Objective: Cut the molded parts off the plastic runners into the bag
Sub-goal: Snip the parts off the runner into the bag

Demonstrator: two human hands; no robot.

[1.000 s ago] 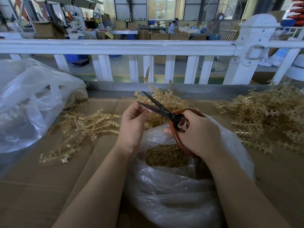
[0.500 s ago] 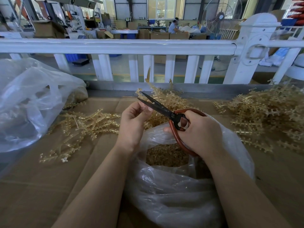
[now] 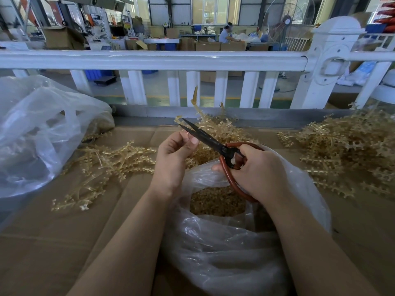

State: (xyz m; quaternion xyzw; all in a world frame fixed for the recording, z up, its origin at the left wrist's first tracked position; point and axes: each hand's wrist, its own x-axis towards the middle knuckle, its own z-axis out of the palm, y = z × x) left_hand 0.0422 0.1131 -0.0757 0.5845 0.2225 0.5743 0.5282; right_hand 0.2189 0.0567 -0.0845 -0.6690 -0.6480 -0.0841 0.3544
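Over the cardboard worktop (image 3: 53,242), the left hand (image 3: 173,159) pinches a small runner (image 3: 186,136) in curled fingers, right beside the parted blades of the scissors (image 3: 205,138) gripped by the right hand (image 3: 256,171): a slip could nick a fingertip, or fling parts past the bag (image 3: 224,242) below. No readable writing.

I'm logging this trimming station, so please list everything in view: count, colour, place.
scissors: one, black blades, red-brown handles, blades open, above the bag
bag: one, clear, centre front, cut parts inside
plastic runners: many, amber, piles left, centre, right
second bag: one, clear, far left
cardboard: brown, covers the table
railing: one, white, behind the table
left hand: pinches a small piece at the blades
right hand: grips the scissors handles
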